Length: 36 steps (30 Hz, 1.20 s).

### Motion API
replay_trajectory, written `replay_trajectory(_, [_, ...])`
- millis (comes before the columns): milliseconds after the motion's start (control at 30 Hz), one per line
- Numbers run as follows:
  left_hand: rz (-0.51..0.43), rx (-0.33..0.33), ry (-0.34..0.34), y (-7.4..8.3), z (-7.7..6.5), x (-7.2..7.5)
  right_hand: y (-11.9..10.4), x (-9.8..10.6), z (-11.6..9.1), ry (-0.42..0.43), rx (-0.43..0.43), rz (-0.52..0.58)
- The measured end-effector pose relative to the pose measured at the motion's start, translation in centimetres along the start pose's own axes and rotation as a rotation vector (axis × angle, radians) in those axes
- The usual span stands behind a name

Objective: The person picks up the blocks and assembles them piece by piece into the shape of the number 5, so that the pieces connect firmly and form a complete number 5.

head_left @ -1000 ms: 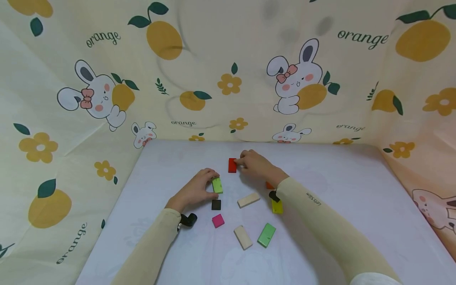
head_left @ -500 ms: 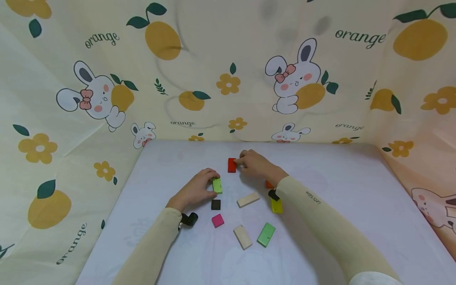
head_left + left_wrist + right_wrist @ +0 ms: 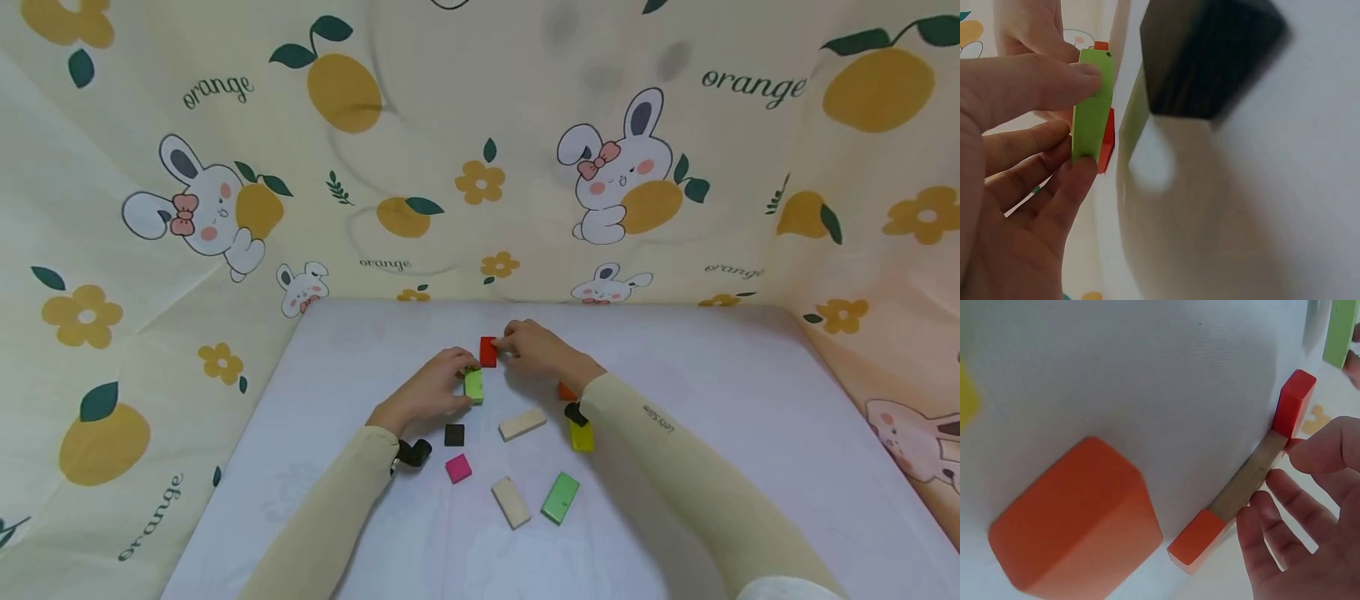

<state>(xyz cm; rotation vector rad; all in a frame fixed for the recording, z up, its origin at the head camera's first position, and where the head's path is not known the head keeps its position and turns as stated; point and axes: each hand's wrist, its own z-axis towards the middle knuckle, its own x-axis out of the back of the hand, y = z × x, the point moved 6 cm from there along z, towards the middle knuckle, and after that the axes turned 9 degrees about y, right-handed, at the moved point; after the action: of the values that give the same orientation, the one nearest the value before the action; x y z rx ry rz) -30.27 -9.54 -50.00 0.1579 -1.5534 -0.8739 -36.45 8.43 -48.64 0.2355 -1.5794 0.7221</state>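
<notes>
In the head view my left hand (image 3: pixel 431 387) pinches a light green block (image 3: pixel 474 387) between thumb and fingers, close to the front left of a red block (image 3: pixel 488 352). The left wrist view has the same green block (image 3: pixel 1092 115) upright-edged in the grip, the red block (image 3: pixel 1109 144) behind it. My right hand (image 3: pixel 543 350) rests its fingertips at the red block. In the right wrist view its fingers lie along a row: the red block (image 3: pixel 1294 403), a plain wooden block (image 3: pixel 1250 475) and an orange block (image 3: pixel 1196 540). The right hand hides most of this row from the head view.
Loose on the white table (image 3: pixel 360 533) lie a black block (image 3: pixel 454 435), a pink one (image 3: pixel 458 468), two pale wooden ones (image 3: pixel 522 425), and a green one (image 3: pixel 560 497). A yellow block (image 3: pixel 582 437) and another orange block (image 3: pixel 567 391) sit by the right forearm.
My left hand has moved right with the light green block, bringing it nearer the red block. The right hand stays at the row. The head view has tilted slightly.
</notes>
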Motion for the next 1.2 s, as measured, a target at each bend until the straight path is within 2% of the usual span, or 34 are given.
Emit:
replay_trajectory(200, [0.003, -0.029, -0.025, 0.7, 1.1, -0.5, -0.2, 0.1, -0.2, 0.005, 0.027, -0.002])
replay_trajectory(533, [0.050, -0.094, -0.029, 0.6, 2.1, -1.4, -0.1, 0.1, -0.3, 0.009, 0.029, 0.009])
replay_trajectory(1200, [0.081, -0.098, -0.030, 0.6, 2.4, -1.6, -0.2, 0.2, -0.1, 0.015, 0.053, -0.008])
